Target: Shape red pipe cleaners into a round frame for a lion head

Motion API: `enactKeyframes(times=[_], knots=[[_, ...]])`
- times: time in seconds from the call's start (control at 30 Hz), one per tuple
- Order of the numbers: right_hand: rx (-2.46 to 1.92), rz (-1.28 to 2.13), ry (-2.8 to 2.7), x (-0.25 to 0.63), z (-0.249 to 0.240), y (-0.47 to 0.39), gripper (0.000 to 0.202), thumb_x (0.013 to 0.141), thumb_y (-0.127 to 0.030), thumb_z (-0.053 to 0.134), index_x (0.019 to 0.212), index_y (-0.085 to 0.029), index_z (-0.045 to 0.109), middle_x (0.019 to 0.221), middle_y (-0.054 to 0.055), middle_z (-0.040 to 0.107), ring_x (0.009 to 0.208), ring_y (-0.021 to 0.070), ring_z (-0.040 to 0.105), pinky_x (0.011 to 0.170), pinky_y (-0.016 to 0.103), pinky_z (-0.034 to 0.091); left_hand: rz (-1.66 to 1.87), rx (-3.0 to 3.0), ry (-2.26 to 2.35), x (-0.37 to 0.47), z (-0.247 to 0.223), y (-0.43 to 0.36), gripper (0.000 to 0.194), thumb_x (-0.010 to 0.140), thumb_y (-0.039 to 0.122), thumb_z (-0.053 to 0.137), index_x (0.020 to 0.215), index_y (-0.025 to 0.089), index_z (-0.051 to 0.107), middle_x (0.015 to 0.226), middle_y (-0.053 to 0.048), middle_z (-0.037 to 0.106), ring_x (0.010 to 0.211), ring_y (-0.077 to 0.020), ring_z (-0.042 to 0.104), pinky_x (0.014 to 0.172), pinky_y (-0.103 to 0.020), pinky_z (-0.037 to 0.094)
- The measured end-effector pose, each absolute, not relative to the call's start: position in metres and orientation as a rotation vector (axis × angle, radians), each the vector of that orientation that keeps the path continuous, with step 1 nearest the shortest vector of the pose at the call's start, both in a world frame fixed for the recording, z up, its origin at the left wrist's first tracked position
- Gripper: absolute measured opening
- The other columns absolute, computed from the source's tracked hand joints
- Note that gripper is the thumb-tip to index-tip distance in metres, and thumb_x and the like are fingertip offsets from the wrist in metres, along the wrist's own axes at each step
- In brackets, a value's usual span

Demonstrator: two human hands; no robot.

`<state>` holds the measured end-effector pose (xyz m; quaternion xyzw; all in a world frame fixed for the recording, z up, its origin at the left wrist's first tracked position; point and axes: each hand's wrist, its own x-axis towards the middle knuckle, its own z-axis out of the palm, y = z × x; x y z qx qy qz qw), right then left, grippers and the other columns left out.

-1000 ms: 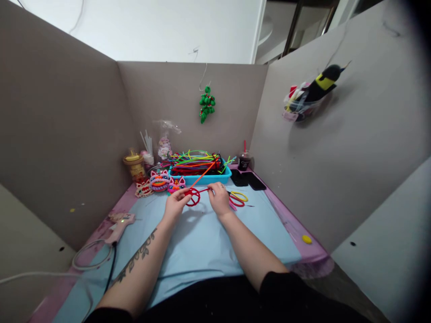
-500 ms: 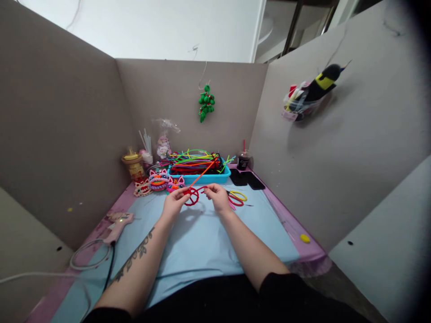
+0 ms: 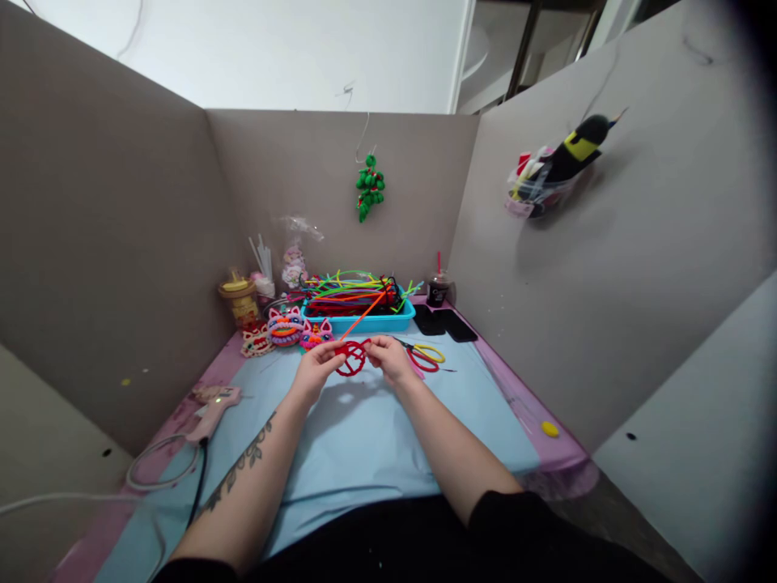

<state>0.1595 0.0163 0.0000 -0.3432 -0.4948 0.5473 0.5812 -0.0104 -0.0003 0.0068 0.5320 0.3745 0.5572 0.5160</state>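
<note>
Indoors, blue sheeting (image 3: pixel 358 453) amid grey partitions (image 3: pixel 285 166), left hand (image 3: pixel 314 370) and right hand (image 3: pixel 390 357) pinch-tight on red ring (image 3: pixel 351 359).

One camera, up on the wearer's head, peering forward and down across the blue tabletop cover (image 3: pixel 364 437); left hand (image 3: pixel 314 371) and right hand (image 3: pixel 392 362) just below centre, grey back partition (image 3: pixel 291 174) straight ahead, white wall (image 3: pixel 316 57) topping this wide view!

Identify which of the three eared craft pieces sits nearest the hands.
The pink-and-orange piece at the group's right end, just beyond the left hand; the middle piece and the cream-and-red piece sit farther left.
</note>
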Motion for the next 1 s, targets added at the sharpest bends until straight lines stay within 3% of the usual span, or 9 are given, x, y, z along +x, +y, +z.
enactKeyframes(times=[0.13, 0.27, 0.47, 0.73, 0.9, 1.0], knots=[[-0.912, 1.311, -1.214, 0.159, -0.002, 0.017, 0.021, 0.058, -0.033, 0.068, 0.052, -0.016, 0.055, 0.044, -0.007, 0.044, 0.041, 0.0050, 0.030, 0.044, 0.021, 0.020, 1.319, 1.302, 0.870, -0.009, 0.007, -0.003, 0.043, 0.057, 0.029, 0.077, 0.095, 0.013, 0.065, 0.081, -0.007, 0.070, 0.073, -0.0178, 0.064, 0.068, -0.029, 0.049], [-0.954, 1.324, -1.207, 0.156, -0.001, 0.014, 0.018, 0.055, -0.030, 0.068, 0.051, -0.016, 0.057, 0.047, -0.005, 0.051, 0.046, 0.0071, 0.037, 0.048, 0.022, 0.026, 1.320, 1.311, 0.886, -0.008, 0.006, -0.003, 0.043, 0.058, 0.030, 0.077, 0.095, 0.012, 0.064, 0.076, -0.006, 0.068, 0.070, -0.0173, 0.064, 0.064, -0.027, 0.048], [-0.800, 1.303, -1.292, 0.152, -0.003, 0.013, 0.020, 0.063, -0.035, 0.065, 0.060, -0.016, 0.062, 0.060, -0.002, 0.057, 0.059, 0.0110, 0.047, 0.059, 0.024, 0.035, 1.331, 1.341, 0.898, -0.010, 0.004, -0.001, 0.043, 0.062, 0.031, 0.074, 0.098, 0.012, 0.062, 0.076, -0.005, 0.066, 0.066, -0.0148, 0.062, 0.059, -0.024, 0.047], [-0.775, 1.408, -1.285, 0.149, -0.004, 0.011, 0.025, 0.066, -0.040, 0.064, 0.074, -0.016, 0.061, 0.070, -0.001, 0.061, 0.068, 0.0130, 0.051, 0.068, 0.027, 0.039, 1.363, 1.366, 0.910, -0.011, 0.001, 0.003, 0.044, 0.061, 0.034, 0.074, 0.098, 0.013, 0.062, 0.087, -0.008, 0.069, 0.078, -0.0189, 0.065, 0.073, -0.031, 0.049], [-0.688, 1.455, -1.383, 0.144, -0.009, 0.007, 0.047, 0.050, -0.025, 0.078, 0.093, -0.018, 0.060, 0.081, 0.000, 0.063, 0.075, 0.0153, 0.057, 0.073, 0.029, 0.042, 1.398, 1.371, 0.916, -0.009, 0.003, 0.001, 0.044, 0.062, 0.035, 0.073, 0.099, 0.013, 0.061, 0.089, -0.009, 0.069, 0.082, -0.0205, 0.065, 0.075, -0.033, 0.050], [-0.735, 1.427, -1.299, 0.138, -0.012, 0.007, 0.045, 0.051, -0.025, 0.077, 0.091, -0.018, 0.060, 0.077, 0.000, 0.064, 0.070, 0.0144, 0.057, 0.071, 0.029, 0.043, 1.400, 1.396, 0.921, -0.006, 0.002, 0.000, 0.043, 0.063, 0.035, 0.072, 0.098, 0.012, 0.061, 0.089, -0.010, 0.069, 0.081, -0.0205, 0.065, 0.075, -0.033, 0.050]])
